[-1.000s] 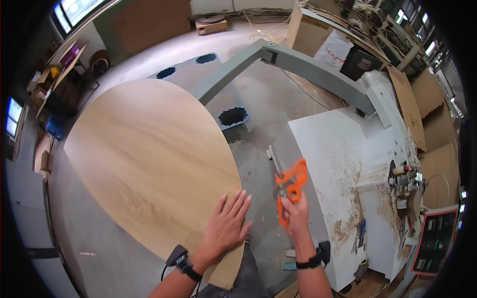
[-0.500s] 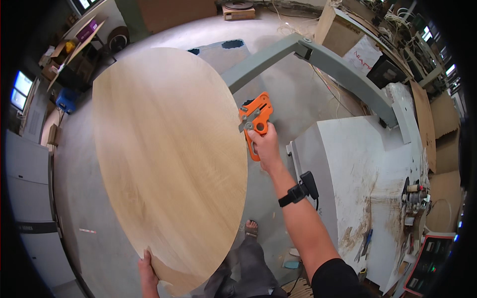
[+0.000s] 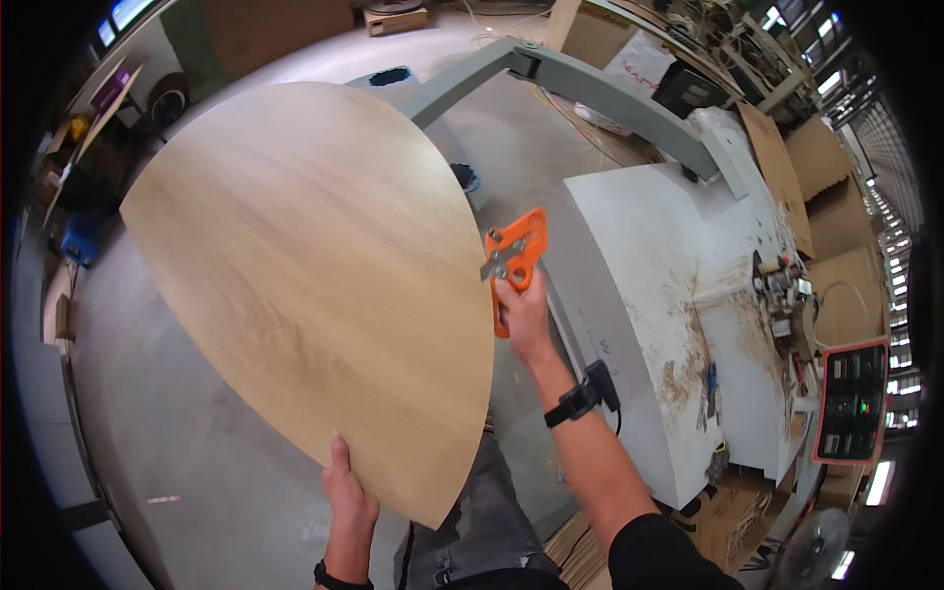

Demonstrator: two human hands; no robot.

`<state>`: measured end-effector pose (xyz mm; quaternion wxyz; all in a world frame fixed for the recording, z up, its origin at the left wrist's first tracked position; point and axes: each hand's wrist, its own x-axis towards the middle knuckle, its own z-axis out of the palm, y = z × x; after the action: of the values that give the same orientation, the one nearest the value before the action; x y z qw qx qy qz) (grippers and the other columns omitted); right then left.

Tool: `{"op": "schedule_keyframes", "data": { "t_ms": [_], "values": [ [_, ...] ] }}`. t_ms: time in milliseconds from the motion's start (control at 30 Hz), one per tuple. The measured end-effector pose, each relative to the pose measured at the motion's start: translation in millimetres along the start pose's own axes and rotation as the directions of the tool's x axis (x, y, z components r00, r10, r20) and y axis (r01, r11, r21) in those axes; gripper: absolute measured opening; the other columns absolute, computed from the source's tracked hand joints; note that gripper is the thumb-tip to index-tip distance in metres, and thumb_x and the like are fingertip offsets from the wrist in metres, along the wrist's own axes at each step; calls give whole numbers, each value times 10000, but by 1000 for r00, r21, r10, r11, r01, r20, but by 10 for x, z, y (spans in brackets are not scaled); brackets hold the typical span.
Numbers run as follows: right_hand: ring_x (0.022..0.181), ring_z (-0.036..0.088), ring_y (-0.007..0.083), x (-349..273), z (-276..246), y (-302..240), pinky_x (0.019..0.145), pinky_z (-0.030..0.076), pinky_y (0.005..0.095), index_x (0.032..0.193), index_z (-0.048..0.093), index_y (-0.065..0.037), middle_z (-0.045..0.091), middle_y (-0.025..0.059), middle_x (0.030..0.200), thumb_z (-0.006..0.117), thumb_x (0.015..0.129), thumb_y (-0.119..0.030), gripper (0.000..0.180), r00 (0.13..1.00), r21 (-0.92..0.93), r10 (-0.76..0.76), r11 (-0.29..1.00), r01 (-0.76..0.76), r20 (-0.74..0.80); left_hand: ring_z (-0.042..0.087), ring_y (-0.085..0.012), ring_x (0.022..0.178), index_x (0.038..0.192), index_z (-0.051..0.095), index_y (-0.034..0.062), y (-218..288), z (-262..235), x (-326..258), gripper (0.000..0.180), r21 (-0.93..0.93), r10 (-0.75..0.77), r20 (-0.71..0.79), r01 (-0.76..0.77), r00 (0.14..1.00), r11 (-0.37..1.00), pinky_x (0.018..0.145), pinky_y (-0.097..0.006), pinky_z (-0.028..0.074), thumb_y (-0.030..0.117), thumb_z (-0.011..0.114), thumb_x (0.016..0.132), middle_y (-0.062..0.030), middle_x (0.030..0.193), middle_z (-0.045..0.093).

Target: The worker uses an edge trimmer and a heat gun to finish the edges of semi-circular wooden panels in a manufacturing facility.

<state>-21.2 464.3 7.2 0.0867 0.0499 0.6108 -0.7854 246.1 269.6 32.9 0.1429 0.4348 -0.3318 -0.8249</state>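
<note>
A large wood-grain panel (image 3: pixel 315 285) in light brown spans the left and middle of the view, its edges bowed by the lens. My left hand (image 3: pixel 351 500) grips its near lower edge, thumb flat on the top face and fingers hidden beneath. At the panel's right edge, my right hand (image 3: pixel 528 323) is closed around the handle of an orange hand-held edge trimmer (image 3: pixel 531 241) with metal blades and round screws. The trimmer's metal part meets or overlaps the panel edge; whether it bites on it I cannot tell. A black strap with a small box circles my right wrist.
Right of me stands a white, brown-stained machine table (image 3: pixel 649 295) with a grey arm (image 3: pixel 619 103) reaching over the far side. A control panel (image 3: pixel 852 403) with a red frame is at the right. Cardboard (image 3: pixel 821 167) leans behind. A blue stool (image 3: pixel 79 239) stands far left.
The view has swung to the right. In the picture, the panel has tilted and its near corner has shifted right, with my left hand farther into view. My right hand still grips the trimmer.
</note>
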Motion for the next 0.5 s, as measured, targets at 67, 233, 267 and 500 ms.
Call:
{"op": "schedule_keyframes", "data": {
  "t_ms": [67,233,267,500],
  "values": [
    [706,511,38,-422,-98,122,536,414,213,1182,448,-47,571,-1,981,614,926,-108,311,997,88,-58,994,62,-58,607,-277,1126,1343,448,-75,-61,97,2,536,9,-3,5,3,1000,1000,944,-413,530,329,550,1006,-182,1309,562],
    [972,547,98,-2013,-132,206,848,471,279,1233,413,-27,562,34,1104,578,938,-47,339,979,120,141,985,-124,-145,613,-268,1114,1335,452,-75,-110,89,-77,520,17,-6,-38,7,999,1000,926,-398,539,326,535,1014,-162,1296,575],
    [965,552,102,-2381,-177,293,837,478,283,1250,401,-31,570,43,1119,572,933,-26,360,976,108,166,983,-152,-139,616,-268,1107,1336,452,-74,-112,99,-101,521,-7,4,-30,-4,1000,1000,923,-397,539,326,538,1013,-160,1292,578],
    [542,483,66,-3329,-387,-4,474,386,201,1186,428,-63,617,52,922,612,903,-53,338,879,122,467,882,-455,-100,591,-256,1138,1365,423,-55,-132,-79,-106,501,-43,43,6,-43,999,998,953,-388,509,292,529,1020,-159,1323,549]
  ]
}}
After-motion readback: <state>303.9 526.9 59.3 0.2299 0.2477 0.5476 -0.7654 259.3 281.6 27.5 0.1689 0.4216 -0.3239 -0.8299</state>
